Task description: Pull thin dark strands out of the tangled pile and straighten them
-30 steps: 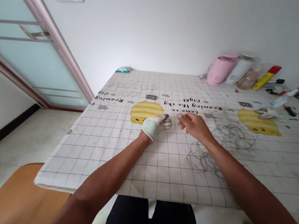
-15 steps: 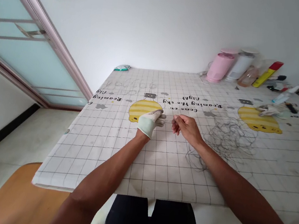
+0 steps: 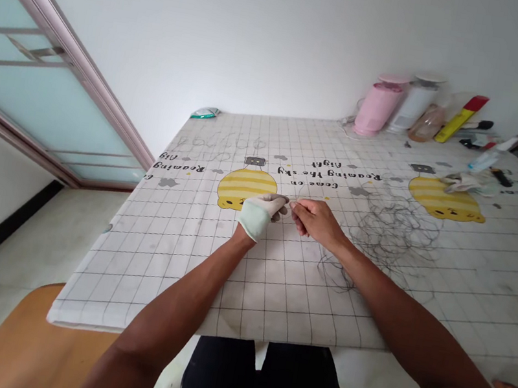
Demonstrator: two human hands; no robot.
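My left hand (image 3: 263,213) wears a pale work glove. Its fingers are pinched together over the edge of a yellow striped bear print (image 3: 245,185) on the tablecloth. Just to its right, my bare right hand (image 3: 311,217) is closed in a pinch, its fingertips almost meeting the gloved ones. Whatever sits between the fingers is too fine to make out. A loose tangle of thin dark thread or wire (image 3: 388,231) lies beside and partly behind my right wrist and forearm.
The checked tablecloth (image 3: 168,271) covers the table. Along the back right stand a pink cylinder (image 3: 377,111), a white cylinder (image 3: 413,107), a bottle (image 3: 428,124) and a yellow box with a red end (image 3: 462,119). A crumpled glove (image 3: 467,184) lies at the right.
My left fingers have closed from a more spread pose. Both hands have come together, so the fingertips nearly touch. The view has shifted slightly.
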